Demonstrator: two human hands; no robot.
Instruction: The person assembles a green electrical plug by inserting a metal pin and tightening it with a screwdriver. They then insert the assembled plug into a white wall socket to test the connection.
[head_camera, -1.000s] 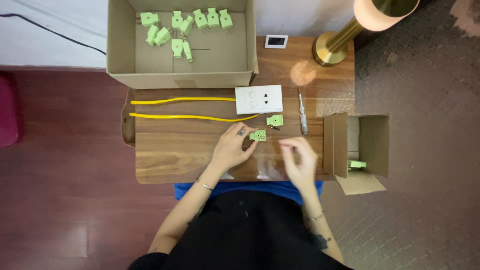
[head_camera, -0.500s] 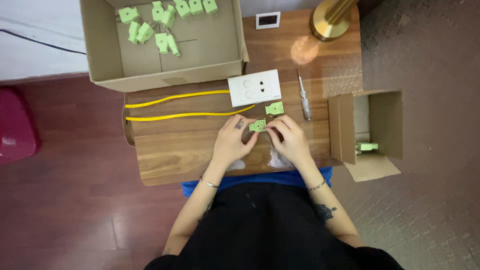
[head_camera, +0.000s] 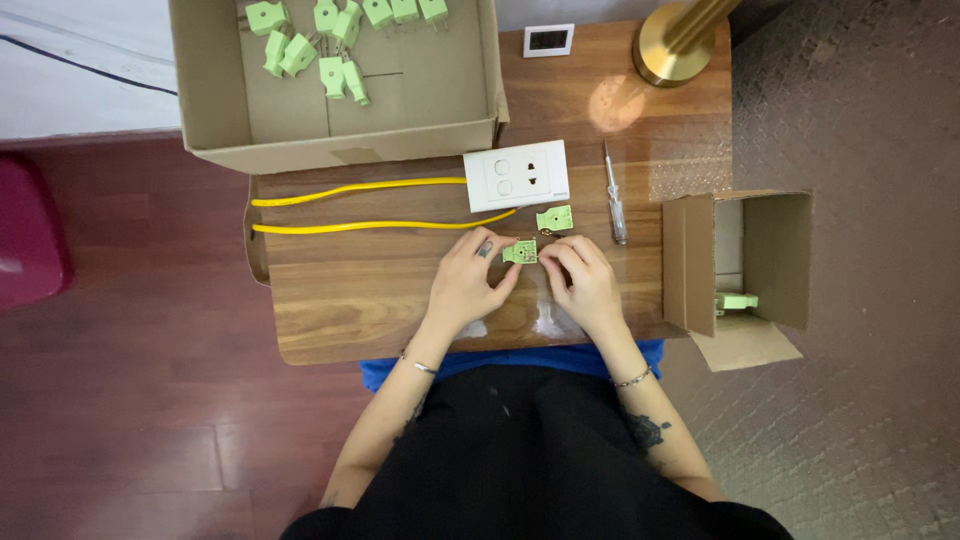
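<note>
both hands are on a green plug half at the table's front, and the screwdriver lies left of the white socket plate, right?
Not quite. In the head view the screwdriver lies to the right of the white socket plate, not left. The rest holds: the left hand and right hand both hold the green plug half near the front of the table.
</note>
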